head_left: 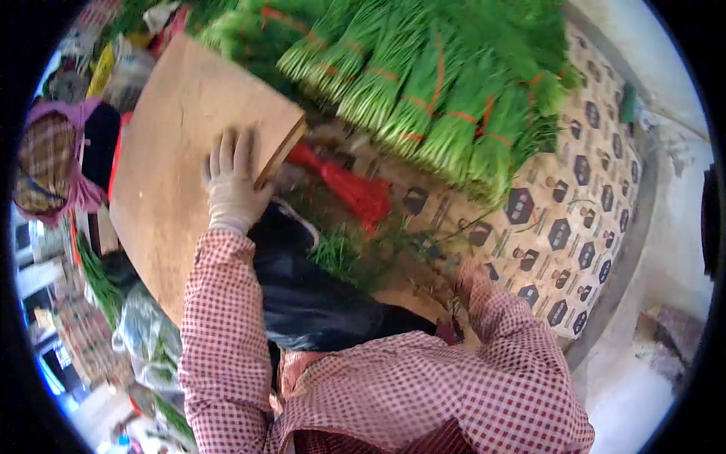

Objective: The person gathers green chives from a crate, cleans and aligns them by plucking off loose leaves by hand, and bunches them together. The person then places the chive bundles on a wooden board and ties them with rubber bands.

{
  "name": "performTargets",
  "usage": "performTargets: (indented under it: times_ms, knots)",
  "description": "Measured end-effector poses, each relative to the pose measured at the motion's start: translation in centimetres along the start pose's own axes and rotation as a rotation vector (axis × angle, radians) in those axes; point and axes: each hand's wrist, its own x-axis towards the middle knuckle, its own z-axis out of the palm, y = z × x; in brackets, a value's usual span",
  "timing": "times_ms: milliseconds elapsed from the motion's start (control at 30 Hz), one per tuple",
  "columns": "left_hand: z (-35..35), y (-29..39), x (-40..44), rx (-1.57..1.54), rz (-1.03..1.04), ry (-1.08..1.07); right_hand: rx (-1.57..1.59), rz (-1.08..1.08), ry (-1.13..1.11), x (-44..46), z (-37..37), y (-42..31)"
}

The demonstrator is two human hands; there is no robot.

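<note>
My left hand, in a pale glove, lies with its fingers stretched out on a wooden board, near the board's right corner. It holds nothing. At the cuff of the other checked sleeve, my right hand is low over the patterned sheet, among loose green stems and scraps. Blur and clutter hide its fingers and whatever they may hold. Ahead lie bundles of long green stalks tied with orange-red bands, their pale ends towards me. A bunch of red ties rests between the board and the bundles.
Loose greens lie beside my dark-clad leg. At the far left is another person in a plaid head covering. A clear plastic bag with greens stands below the board's left side. A grey rim borders the sheet at right.
</note>
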Motion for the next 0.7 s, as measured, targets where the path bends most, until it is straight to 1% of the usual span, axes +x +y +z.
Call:
performTargets:
  times_ms: [33,100,133,200,233,300,567,700]
  knots:
    - [0.2,0.0,0.2,0.005,-0.026,-0.043,-0.047,-0.02,-0.02,1.1,0.3,-0.9]
    - [0.0,-0.2,0.2,0.014,0.011,0.008,-0.112,-0.053,-0.058,3.0,0.9,-2.5]
    - [-0.2,-0.1,0.1,0.018,-0.011,-0.027,-0.171,-0.085,-0.069,4.5,1.4,-3.4]
    - [-0.2,-0.1,0.4,0.003,0.014,0.024,-0.242,-0.112,-0.085,6.4,1.8,-4.7]
    - [-0.3,0.0,0.6,-0.003,0.0,0.0,-0.272,-0.124,-0.092,7.2,2.1,-5.3]
    - [-0.7,0.0,0.5,-0.082,0.012,0.03,-0.326,-0.141,-0.107,8.5,2.7,-6.0]
    - [-1.0,-0.3,1.1,-0.101,0.019,-0.003,-0.444,-0.171,-0.134,12.1,4.5,-7.5]
    - [-0.8,-0.3,1.1,-0.137,0.007,0.023,-0.476,-0.174,-0.139,12.9,4.6,-7.6]
